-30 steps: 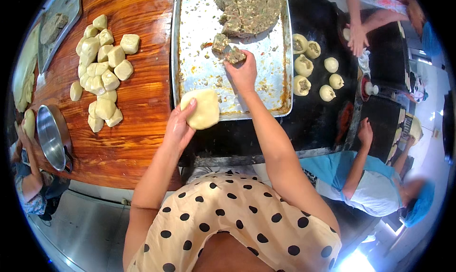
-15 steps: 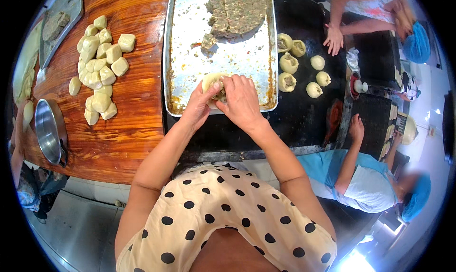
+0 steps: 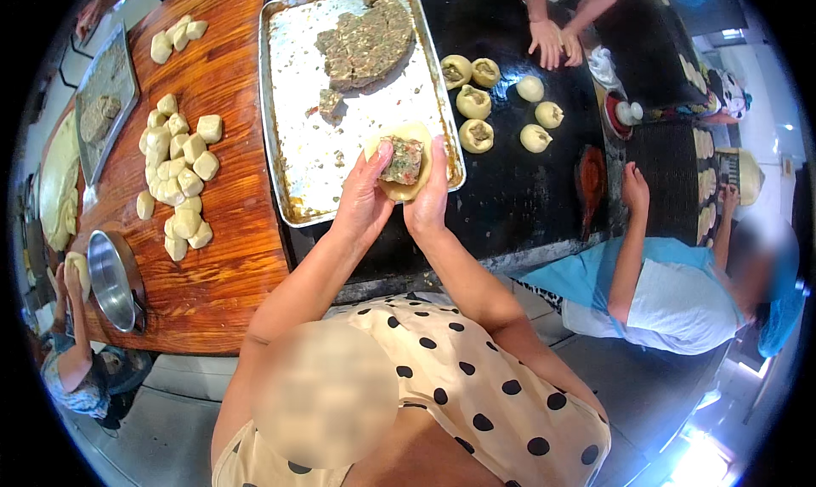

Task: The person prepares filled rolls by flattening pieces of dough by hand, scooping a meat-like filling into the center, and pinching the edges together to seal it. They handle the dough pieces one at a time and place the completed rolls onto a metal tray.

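Both my hands hold a round of pale dough [image 3: 410, 131] over the near part of a metal tray [image 3: 293, 168]. A chunk of speckled brown-green filling [image 3: 402, 161] sits in the dough's middle. My left hand [image 3: 365, 200] cups the left side, its thumb against the filling. My right hand [image 3: 427, 196] supports the right side with its fingers upright along the edge. The fingers beneath the dough are mostly hidden. Farther back on the tray lies a large slab of the same filling [image 3: 365, 45], with a small piece [image 3: 330, 103] by its near edge.
Dough pieces [image 3: 174, 168] are heaped on the wooden table [image 3: 229, 274] at left, near a steel bowl [image 3: 115, 279]. Partly open filled buns [image 3: 473, 102] and rounder buns [image 3: 529, 88] sit on the black surface. Another person's hands [image 3: 557, 45] rest beyond; a co-worker [image 3: 671, 291] stands at right.
My right fingers have moved off the filling to the dough's right side. The dough is now spread wider, showing the filling chunk. The whole view has shifted.
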